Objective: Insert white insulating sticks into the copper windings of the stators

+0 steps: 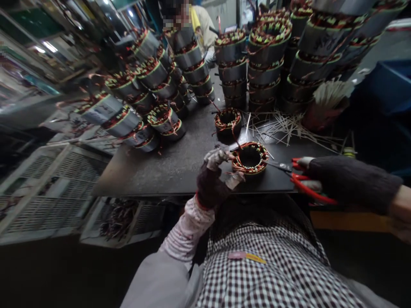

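A motor stator (250, 158) with copper windings lies flat on the dark workbench (167, 167) close to its front edge. My left hand (214, 173), in a dark glove with taped fingertips, pinches wires at the stator's left rim. My right hand (334, 179), also in a dark glove, grips red-handled scissors (298, 179). The scissor blades point left and reach the stator's right side. A second stator (227, 121) sits just behind the first.
Tall stacks of wound stators (244, 64) crowd the back and left of the bench. Thin white strips (282, 128) lie scattered at the right, with a bundle of them (330, 94) standing upright. White wire crates (48, 192) sit below left. Another person (199, 25) stands at the far side.
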A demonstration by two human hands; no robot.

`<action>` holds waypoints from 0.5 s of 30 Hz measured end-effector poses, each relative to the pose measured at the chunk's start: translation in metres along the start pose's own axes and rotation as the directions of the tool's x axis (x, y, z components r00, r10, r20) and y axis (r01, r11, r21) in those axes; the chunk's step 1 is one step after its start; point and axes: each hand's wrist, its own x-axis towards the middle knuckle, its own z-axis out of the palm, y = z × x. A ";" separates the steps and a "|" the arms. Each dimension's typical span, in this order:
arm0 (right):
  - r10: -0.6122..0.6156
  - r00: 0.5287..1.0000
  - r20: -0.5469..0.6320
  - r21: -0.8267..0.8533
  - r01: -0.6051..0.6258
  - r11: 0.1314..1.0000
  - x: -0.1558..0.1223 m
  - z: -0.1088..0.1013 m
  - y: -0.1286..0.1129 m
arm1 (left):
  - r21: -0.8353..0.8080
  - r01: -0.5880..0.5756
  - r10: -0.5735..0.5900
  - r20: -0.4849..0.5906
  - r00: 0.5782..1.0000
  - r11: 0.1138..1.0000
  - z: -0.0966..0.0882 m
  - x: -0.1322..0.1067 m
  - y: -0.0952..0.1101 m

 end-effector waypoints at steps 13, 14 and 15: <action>0.166 0.956 -0.240 -0.289 -0.234 0.928 0.063 0.057 0.021 | 0.140 0.076 -0.120 0.338 0.934 0.987 0.016 0.016 0.008; 0.163 0.956 -0.243 -0.280 -0.230 0.932 0.062 0.061 0.025 | 0.051 0.208 -0.213 0.326 0.921 0.977 0.005 0.021 0.001; 0.164 0.955 -0.247 -0.266 -0.229 0.936 0.062 0.063 0.027 | -0.057 0.356 -0.318 0.332 0.888 0.933 -0.005 0.029 -0.004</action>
